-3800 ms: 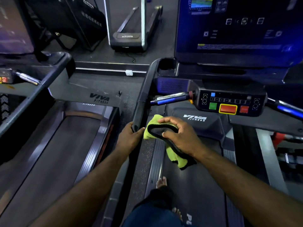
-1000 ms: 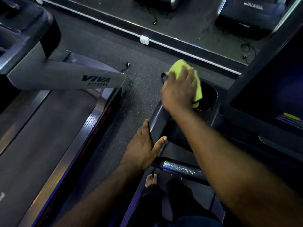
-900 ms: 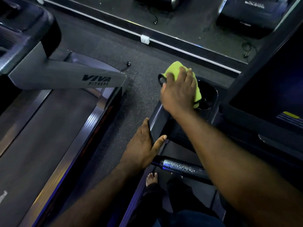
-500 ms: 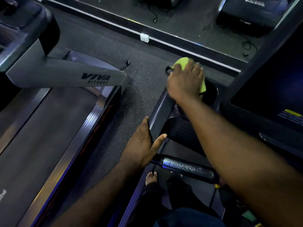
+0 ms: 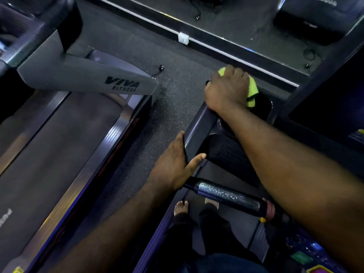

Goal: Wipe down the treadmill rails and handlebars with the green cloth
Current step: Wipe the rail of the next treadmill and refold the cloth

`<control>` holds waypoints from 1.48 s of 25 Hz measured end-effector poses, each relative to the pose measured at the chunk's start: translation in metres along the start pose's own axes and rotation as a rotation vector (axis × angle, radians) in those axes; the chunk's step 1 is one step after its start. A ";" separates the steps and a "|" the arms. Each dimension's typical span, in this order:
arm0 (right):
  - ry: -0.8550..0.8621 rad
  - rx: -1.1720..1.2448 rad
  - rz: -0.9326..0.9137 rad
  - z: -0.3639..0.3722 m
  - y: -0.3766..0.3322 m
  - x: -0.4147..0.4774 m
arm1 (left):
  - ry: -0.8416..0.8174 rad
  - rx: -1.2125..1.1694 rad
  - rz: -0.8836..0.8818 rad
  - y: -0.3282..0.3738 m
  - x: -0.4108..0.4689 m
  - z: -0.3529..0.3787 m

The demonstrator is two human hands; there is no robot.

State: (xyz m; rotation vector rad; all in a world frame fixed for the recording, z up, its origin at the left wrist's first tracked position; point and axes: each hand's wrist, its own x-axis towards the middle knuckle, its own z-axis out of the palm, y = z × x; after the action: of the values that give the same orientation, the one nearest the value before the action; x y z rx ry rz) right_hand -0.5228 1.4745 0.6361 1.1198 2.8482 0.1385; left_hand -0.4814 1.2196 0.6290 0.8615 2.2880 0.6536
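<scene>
My right hand point(image 5: 226, 89) presses the green cloth point(image 5: 252, 90) onto the far end of the treadmill's dark left side rail point(image 5: 197, 127), at the rim of the cup holder point(image 5: 265, 107). The hand covers most of the cloth; only yellow-green edges show. My left hand point(image 5: 173, 166) grips the same rail nearer to me, thumb over its top. A silver and black handlebar grip point(image 5: 226, 196) juts out below my left hand.
A second treadmill with a grey VIVA FITNESS arm point(image 5: 88, 77) and its belt point(image 5: 49, 146) stands on the left, across a strip of speckled floor point(image 5: 177, 91). The console screen point(image 5: 338, 103) rises at right. My bare feet point(image 5: 181, 207) stand on the deck below.
Since 3.8 s ago my right hand carried the cloth from the near rail end up to the cup holder corner, rubbing there over the last second. My left hand kept its grip on the rail.
</scene>
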 end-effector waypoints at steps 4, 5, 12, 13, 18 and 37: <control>0.140 0.063 -0.282 0.008 -0.008 -0.071 | 0.136 -0.520 -0.079 -0.003 -0.002 -0.006; 0.124 0.081 -0.335 0.004 -0.010 -0.086 | 0.278 -0.660 -0.165 -0.009 -0.003 -0.009; 0.064 0.310 -0.545 0.008 -0.045 -0.189 | 0.440 -0.999 -0.374 -0.044 -0.051 -0.021; 0.053 0.316 -0.574 0.007 -0.049 -0.199 | 0.448 -1.021 -0.407 -0.044 -0.055 -0.023; 0.159 0.463 -0.558 -0.003 -0.085 -0.231 | 0.250 -0.987 -0.530 -0.037 -0.071 -0.038; -0.508 1.777 0.276 -0.095 0.004 -0.179 | 0.329 -0.974 -0.162 0.020 -0.060 -0.122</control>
State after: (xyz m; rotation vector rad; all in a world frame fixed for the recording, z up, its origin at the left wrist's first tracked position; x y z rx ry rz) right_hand -0.4000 1.3499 0.7381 1.1980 1.7451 -2.4770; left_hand -0.5201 1.1624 0.7478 0.0970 1.8783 1.7102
